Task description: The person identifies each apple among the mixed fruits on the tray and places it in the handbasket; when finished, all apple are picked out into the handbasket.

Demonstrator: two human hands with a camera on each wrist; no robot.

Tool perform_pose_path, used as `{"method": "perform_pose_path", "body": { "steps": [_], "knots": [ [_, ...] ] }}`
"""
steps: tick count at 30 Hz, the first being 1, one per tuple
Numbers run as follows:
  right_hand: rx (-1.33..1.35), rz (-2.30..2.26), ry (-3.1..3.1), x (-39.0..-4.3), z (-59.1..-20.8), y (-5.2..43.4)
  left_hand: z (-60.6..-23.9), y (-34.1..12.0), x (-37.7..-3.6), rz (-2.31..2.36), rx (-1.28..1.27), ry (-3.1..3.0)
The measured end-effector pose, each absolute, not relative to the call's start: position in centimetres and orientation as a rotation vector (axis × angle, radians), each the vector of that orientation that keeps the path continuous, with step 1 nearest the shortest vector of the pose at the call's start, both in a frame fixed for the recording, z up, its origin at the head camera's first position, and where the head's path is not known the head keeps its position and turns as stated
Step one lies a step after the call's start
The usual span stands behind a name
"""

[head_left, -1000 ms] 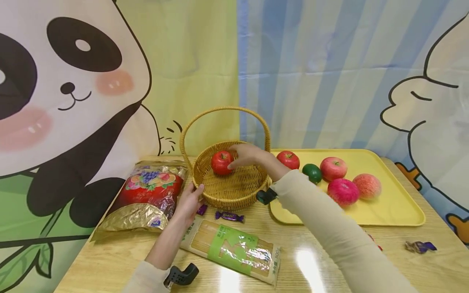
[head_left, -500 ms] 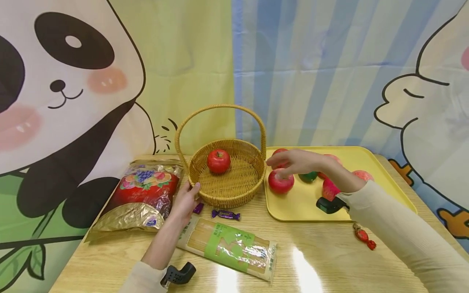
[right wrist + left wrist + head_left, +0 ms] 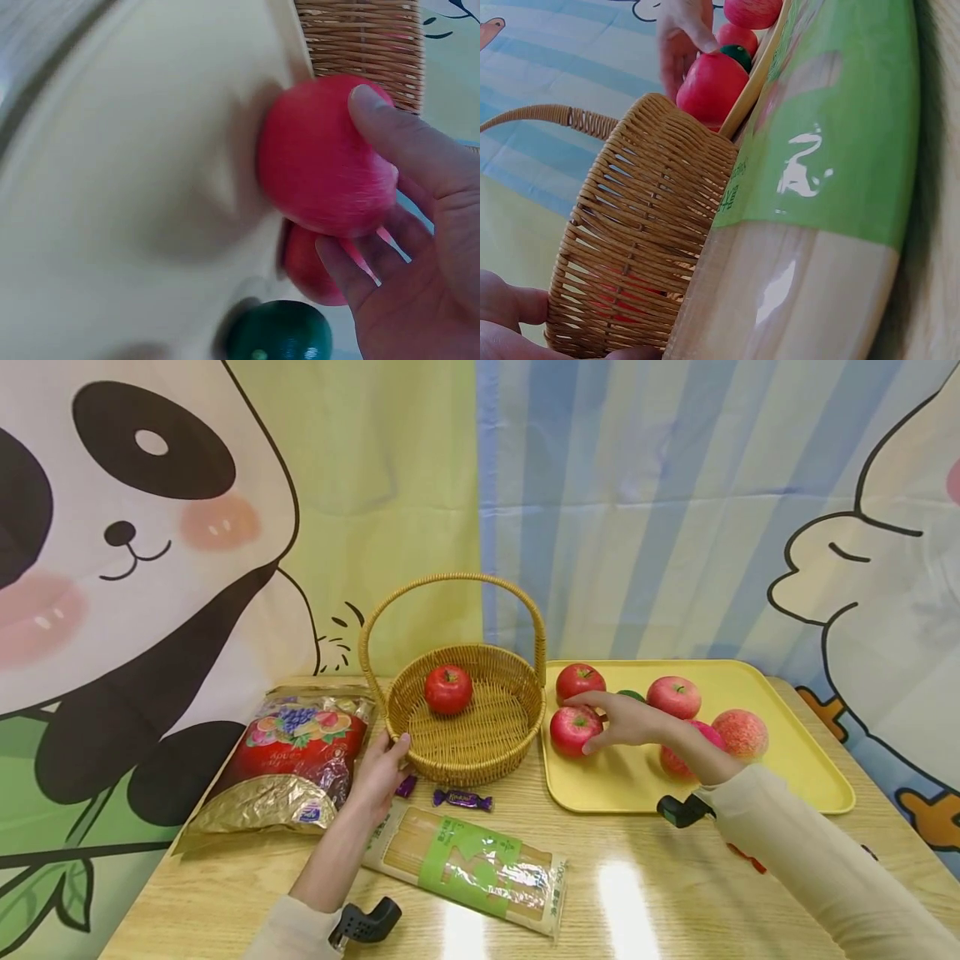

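Observation:
In the head view my left hand [image 3: 381, 772] grips the near left rim of a wicker basket [image 3: 468, 768], thumb at the rim and fingers against its outside. A red apple [image 3: 447, 690] lies inside the basket. On the yellow tray [image 3: 780, 777], my right hand [image 3: 637, 720] holds a pinkish-red apple [image 3: 573, 731] from its right side. The right wrist view has the thumb [image 3: 397, 124] lying on that apple and the other fingers behind it. Another red apple [image 3: 580, 682] sits just beyond. A green fruit [image 3: 281, 334] lies close by, mostly hidden by my hand in the head view.
Farther right on the tray are a pink apple [image 3: 674, 697], a peach-coloured fruit [image 3: 740, 735] and a partly covered magenta fruit [image 3: 678, 762]. A candy bag [image 3: 300, 760] lies left of the basket. Packed noodles [image 3: 468, 868] and a purple-wrapped candy [image 3: 462, 799] lie in front.
My right hand has moved right, from inside the basket to the apple at the tray's left edge. The left hand has stayed on the basket. The view shifted slightly.

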State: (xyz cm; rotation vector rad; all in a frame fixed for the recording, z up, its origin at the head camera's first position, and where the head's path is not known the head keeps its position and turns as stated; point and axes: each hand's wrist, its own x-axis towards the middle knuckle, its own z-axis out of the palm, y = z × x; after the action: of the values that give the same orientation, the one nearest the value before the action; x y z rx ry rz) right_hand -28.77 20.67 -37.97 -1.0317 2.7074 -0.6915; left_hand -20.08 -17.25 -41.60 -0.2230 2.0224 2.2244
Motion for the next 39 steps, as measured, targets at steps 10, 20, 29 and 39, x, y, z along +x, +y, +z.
{"method": "perform_pose_path", "body": {
  "steps": [10,20,29,39],
  "knots": [
    [-0.98,-0.677,2.713,-28.5,-38.2,21.1,-41.6,-17.2,-20.1,2.248,-0.195,2.007],
    [-0.989,-0.688,2.479,-27.3,-32.5,19.9,-41.7,-17.1,-20.1,2.245,-0.193,2.009],
    [-1.053,-0.751,2.362,-28.7,-30.2,12.4,-41.7,-17.2,-19.9,2.251,-0.211,2.006],
    [-0.97,-0.707,2.462,-30.8,-33.6,5.2,-41.3,-16.9,-19.7,2.25,-0.216,2.023]
  ]
}}
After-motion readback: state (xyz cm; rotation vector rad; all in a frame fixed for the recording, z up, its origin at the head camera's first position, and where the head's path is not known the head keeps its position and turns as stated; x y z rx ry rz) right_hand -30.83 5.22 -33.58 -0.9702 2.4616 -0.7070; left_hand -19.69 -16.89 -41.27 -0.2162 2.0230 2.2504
